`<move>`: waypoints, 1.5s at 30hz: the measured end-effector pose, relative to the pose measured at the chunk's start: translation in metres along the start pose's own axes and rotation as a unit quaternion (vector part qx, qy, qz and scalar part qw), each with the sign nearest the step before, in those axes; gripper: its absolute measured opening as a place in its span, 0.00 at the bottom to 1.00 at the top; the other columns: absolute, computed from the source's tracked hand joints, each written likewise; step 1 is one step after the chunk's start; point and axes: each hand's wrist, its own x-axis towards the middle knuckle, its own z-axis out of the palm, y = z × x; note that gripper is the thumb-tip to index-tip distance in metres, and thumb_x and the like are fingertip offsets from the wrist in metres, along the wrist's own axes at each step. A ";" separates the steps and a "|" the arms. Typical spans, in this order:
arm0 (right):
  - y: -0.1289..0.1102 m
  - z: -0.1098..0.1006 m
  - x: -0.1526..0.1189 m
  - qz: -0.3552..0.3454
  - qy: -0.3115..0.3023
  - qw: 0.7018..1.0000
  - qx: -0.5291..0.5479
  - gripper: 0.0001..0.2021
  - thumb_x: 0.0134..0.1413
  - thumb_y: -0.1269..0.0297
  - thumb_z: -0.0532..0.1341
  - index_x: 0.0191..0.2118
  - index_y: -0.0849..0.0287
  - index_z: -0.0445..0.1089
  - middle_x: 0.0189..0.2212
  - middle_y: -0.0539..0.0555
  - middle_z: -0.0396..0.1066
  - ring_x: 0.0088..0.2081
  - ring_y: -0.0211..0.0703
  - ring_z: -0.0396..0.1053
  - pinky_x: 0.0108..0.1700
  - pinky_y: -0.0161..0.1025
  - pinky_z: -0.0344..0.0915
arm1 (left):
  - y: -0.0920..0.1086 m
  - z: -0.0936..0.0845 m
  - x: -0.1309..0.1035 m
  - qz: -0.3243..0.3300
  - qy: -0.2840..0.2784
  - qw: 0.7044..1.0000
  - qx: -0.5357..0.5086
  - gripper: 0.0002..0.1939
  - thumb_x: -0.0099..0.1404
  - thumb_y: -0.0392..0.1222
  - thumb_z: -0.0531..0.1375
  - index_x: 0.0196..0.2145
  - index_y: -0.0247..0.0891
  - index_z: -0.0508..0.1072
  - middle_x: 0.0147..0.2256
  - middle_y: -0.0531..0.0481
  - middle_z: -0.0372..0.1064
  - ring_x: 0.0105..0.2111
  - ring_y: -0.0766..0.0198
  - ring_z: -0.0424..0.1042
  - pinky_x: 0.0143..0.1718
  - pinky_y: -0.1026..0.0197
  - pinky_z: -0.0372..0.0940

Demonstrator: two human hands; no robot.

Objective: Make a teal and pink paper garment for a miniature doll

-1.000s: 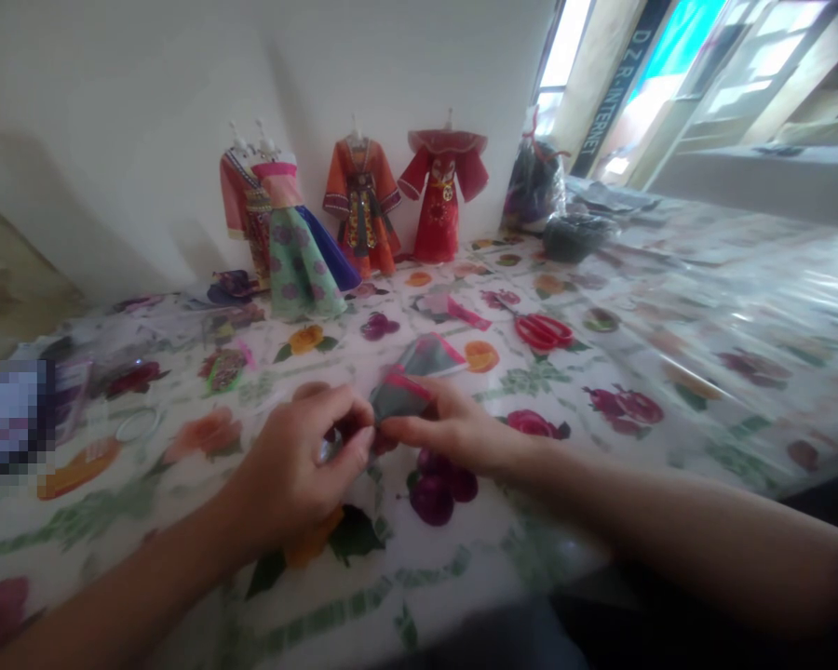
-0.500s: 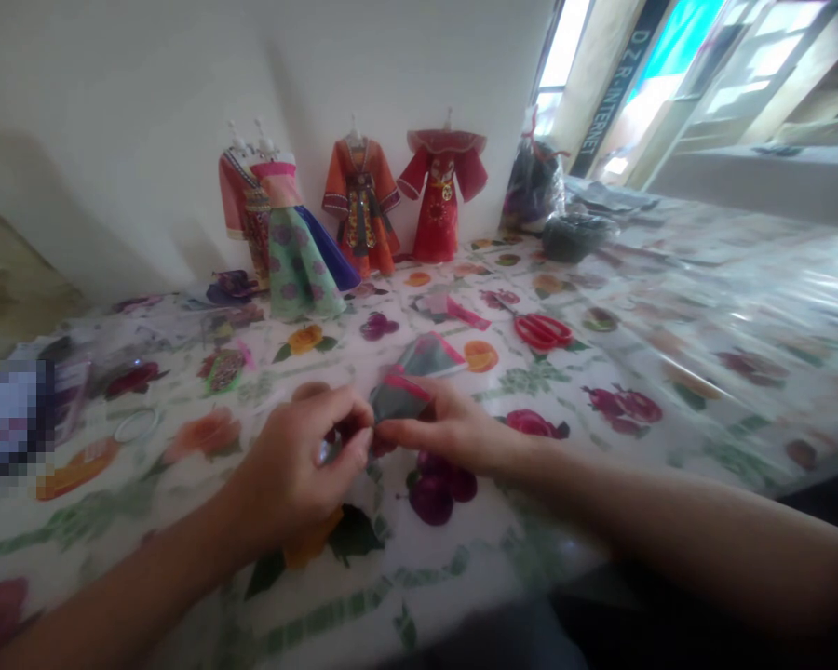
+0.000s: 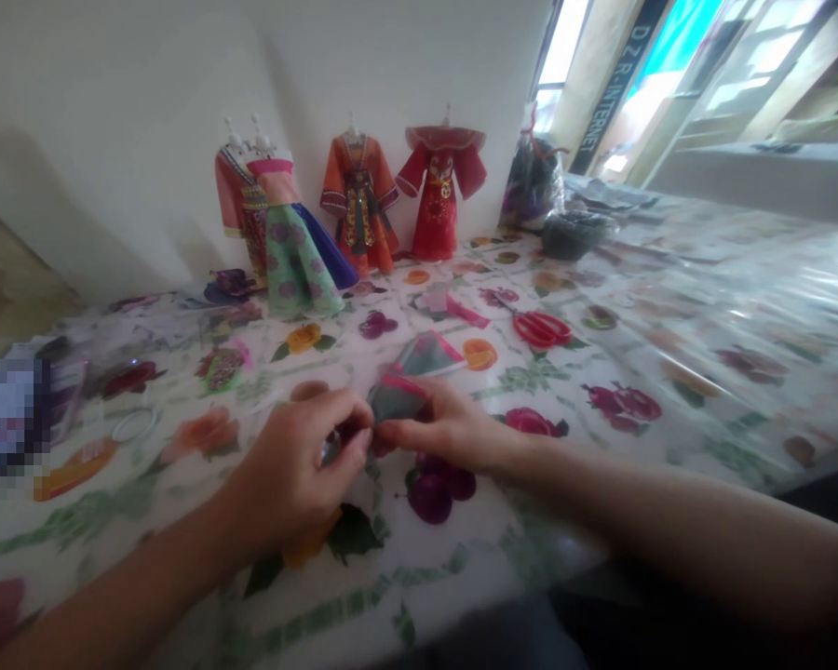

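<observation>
A small piece of grey cloth [image 3: 394, 402] with a pink edge is pinched between my two hands, low over the table. My left hand [image 3: 314, 442] is closed, its thumb and forefinger pressed together at the cloth's near left end. From the right, my right hand [image 3: 451, 426] grips the same cloth, thumb on the near side and fingers mostly hidden behind it. Just beyond lies a second grey piece [image 3: 429, 354] with pink and white edging. Whether a needle or thread sits between the fingertips is too blurred to tell.
Red-handled scissors [image 3: 541, 328] and a pink strip [image 3: 466, 312] lie behind my right hand. Doll-sized dresses stand along the wall, one green-skirted [image 3: 297, 261], one orange [image 3: 359, 205], one red [image 3: 439, 200]. A black bowl [image 3: 576, 234] and a white ring [image 3: 135, 425] rest on the flowered tablecloth [image 3: 419, 596].
My hands keep almost the same pose on the cloth. The view has shifted very slightly; nothing is taken up or let go.
</observation>
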 end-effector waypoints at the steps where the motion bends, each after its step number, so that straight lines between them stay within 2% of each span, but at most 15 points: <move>1: 0.000 0.000 0.000 -0.001 0.001 1.000 0.000 0.02 0.53 0.68 0.64 0.33 0.60 0.72 0.31 0.51 0.74 0.34 0.39 0.72 0.36 0.34 0.68 | 0.000 0.000 0.000 -0.001 0.001 1.000 0.002 0.06 0.65 0.37 0.55 0.30 0.41 0.67 0.27 0.54 0.68 0.30 0.60 0.70 0.30 0.60 0.62; 13: -0.002 0.001 0.000 0.004 0.006 1.000 -0.016 0.01 0.54 0.69 0.63 0.32 0.60 0.71 0.30 0.50 0.74 0.30 0.36 0.69 0.32 0.32 0.66 | -0.001 0.000 0.001 -0.021 -0.003 1.000 -0.012 0.06 0.65 0.40 0.56 0.29 0.42 0.68 0.27 0.54 0.69 0.31 0.60 0.71 0.30 0.60 0.62; 20: -0.002 0.001 0.000 -0.003 0.000 1.000 -0.001 0.01 0.54 0.70 0.63 0.33 0.59 0.72 0.31 0.51 0.75 0.35 0.39 0.72 0.39 0.36 0.69 | -0.001 -0.001 0.001 -0.025 0.001 1.000 -0.009 0.05 0.63 0.39 0.55 0.29 0.41 0.68 0.26 0.54 0.68 0.29 0.61 0.70 0.29 0.61 0.61; 26: -0.006 0.001 -0.001 0.003 0.002 1.000 -0.004 0.02 0.54 0.70 0.62 0.33 0.60 0.72 0.31 0.51 0.75 0.33 0.38 0.71 0.34 0.33 0.67 | -0.002 -0.001 0.002 -0.025 0.000 1.000 -0.014 0.05 0.63 0.38 0.55 0.29 0.41 0.68 0.27 0.54 0.69 0.30 0.62 0.69 0.29 0.62 0.61; 38: -0.003 0.001 0.000 -0.001 0.007 1.000 -0.020 0.01 0.54 0.70 0.63 0.32 0.60 0.72 0.31 0.51 0.75 0.33 0.38 0.71 0.35 0.34 0.68 | -0.002 0.001 0.002 -0.022 0.000 1.000 -0.017 0.05 0.63 0.38 0.55 0.29 0.41 0.68 0.27 0.54 0.68 0.31 0.61 0.70 0.31 0.61 0.63; 45: -0.003 0.002 0.000 -0.010 0.010 1.000 -0.025 0.02 0.54 0.68 0.63 0.32 0.60 0.70 0.30 0.50 0.74 0.31 0.37 0.70 0.31 0.33 0.67 | -0.003 0.000 0.003 -0.027 -0.001 0.999 -0.017 0.05 0.63 0.39 0.56 0.30 0.41 0.68 0.27 0.54 0.69 0.31 0.60 0.71 0.31 0.60 0.63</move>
